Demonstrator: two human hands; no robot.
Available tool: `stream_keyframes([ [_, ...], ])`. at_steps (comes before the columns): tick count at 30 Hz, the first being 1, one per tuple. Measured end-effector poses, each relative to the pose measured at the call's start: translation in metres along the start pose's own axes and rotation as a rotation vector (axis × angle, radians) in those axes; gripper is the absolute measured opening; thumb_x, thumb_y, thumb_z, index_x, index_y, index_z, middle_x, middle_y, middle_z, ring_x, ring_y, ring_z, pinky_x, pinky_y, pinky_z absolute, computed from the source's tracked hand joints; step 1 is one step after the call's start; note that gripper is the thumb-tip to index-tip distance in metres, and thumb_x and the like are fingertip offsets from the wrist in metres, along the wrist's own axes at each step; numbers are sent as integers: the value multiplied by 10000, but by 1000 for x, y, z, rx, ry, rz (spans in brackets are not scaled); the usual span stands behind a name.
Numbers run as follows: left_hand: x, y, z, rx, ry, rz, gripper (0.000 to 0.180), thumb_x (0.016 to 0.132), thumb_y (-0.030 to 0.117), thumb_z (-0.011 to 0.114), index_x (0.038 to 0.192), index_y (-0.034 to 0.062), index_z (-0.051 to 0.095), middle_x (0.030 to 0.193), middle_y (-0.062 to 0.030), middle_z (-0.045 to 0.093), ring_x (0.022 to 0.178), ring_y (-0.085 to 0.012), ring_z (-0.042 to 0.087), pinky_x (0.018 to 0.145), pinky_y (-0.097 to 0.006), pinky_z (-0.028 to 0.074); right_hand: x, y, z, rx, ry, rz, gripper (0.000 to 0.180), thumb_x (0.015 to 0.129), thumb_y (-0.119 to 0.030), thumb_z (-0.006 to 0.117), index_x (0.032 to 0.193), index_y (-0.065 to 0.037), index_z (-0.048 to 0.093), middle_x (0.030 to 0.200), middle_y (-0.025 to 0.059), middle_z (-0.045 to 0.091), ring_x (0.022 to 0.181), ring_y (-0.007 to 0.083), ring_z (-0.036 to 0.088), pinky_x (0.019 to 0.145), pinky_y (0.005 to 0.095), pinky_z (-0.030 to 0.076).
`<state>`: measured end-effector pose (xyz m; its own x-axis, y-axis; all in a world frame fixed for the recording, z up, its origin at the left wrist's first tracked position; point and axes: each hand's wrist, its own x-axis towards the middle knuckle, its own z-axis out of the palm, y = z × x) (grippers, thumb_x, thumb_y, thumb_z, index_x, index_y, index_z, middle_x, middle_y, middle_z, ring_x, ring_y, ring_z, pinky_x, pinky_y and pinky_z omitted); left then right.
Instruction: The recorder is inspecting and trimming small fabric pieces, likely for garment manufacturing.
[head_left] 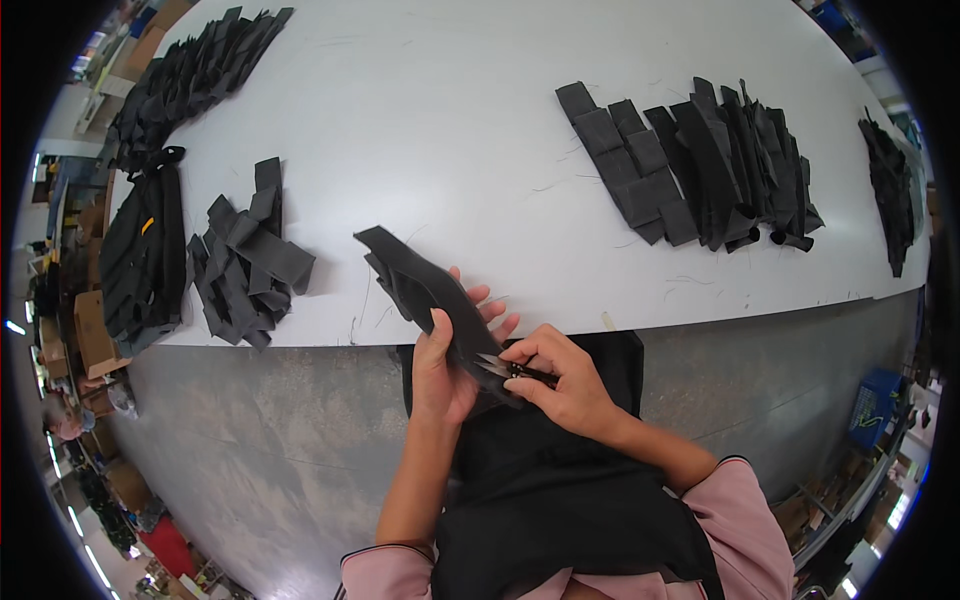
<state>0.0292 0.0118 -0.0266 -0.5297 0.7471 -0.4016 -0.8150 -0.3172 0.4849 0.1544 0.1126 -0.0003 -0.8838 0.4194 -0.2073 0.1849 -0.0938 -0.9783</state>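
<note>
In my left hand (445, 365) lies a dark grey fabric strip (425, 280), gripped with the thumb on top and the fingers curled behind. Its far end reaches out over the table edge, with a folded or second layer showing beneath. My right hand (565, 380) is closed around small black thread snips (530, 373). The metal blades touch or nearly touch the strip's near end; whether a thread lies between them is too small to tell. Both hands are above my lap, at the table's near edge.
On the white table (430, 130) a loose pile of grey strips (250, 250) lies left, beside a black bag (145, 255). More strips are heaped at the far left (200, 80) and right (700, 170). A black bundle (885, 195) lies at the right edge. Loose threads are scattered about.
</note>
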Motion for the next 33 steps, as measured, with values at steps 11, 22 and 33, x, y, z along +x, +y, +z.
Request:
stream_keyframes([
  [11, 2, 8, 8, -203, -170, -16, 572, 983, 368, 355, 1448, 87, 175, 1470, -208, 223, 1339, -377, 282, 1083, -497, 315, 0, -14, -3, -299, 36, -211, 293, 716, 36, 707, 994, -37, 649, 872, 65, 537, 684, 132, 566, 586, 246, 472],
  [22, -1, 8, 13, -197, -163, 5, 580, 976, 370, 373, 1423, 30, 226, 1480, -227, 194, 1349, -392, 254, 1099, -494, 288, 2, -10, 1, -487, 157, -461, 303, 656, 10, 737, 945, -55, 671, 760, 76, 566, 611, 209, 559, 532, 290, 450],
  [33, -2, 9, 14, -158, -126, 34, 598, 975, 348, 394, 1428, 5, 209, 1485, -209, 208, 1349, -382, 265, 1103, -488, 282, 2, -15, 1, -506, 136, -480, 273, 652, 11, 735, 912, -48, 676, 734, 65, 557, 604, 205, 557, 519, 301, 441],
])
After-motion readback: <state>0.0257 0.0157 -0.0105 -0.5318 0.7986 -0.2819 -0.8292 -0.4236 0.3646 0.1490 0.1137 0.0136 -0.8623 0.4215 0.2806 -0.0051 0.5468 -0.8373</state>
